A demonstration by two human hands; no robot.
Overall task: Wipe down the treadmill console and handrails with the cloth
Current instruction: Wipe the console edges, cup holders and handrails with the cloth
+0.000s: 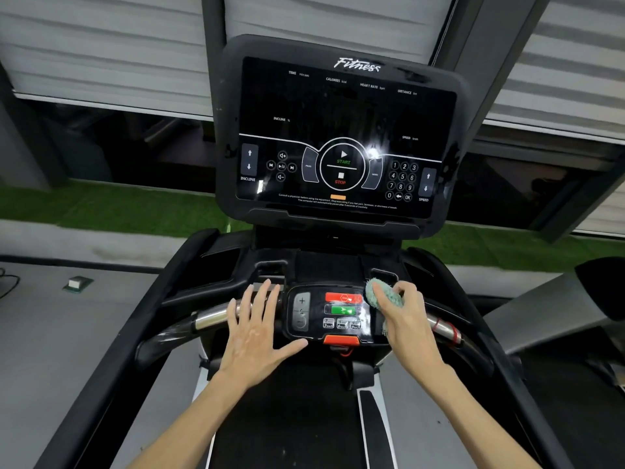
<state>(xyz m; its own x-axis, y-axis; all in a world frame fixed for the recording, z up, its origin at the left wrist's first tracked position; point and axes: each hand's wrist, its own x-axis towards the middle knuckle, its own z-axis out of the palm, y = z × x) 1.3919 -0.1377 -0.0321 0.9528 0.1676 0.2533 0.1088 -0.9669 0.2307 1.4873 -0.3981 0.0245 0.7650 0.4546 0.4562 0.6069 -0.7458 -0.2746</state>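
Step in hand: right hand point(402, 313) grips crumpled pale-green fluffy cloth point(384, 294) against black quick-button control panel point(329, 313)'s right edge, left hand point(257, 330) flat, fingers spread, on chrome-and-black handrail point(209, 318); next likely sweep leftward across buttons.

The console point(341, 106) above the control panel point(329, 313) has a glossy black face with white glare, framed in matt black plastic. The control panel itself is smooth shiny plastic, the handrails point(211, 316) either side of it polished metal, the cloth point(384, 292) at its right edge fuzzy teal fabric.
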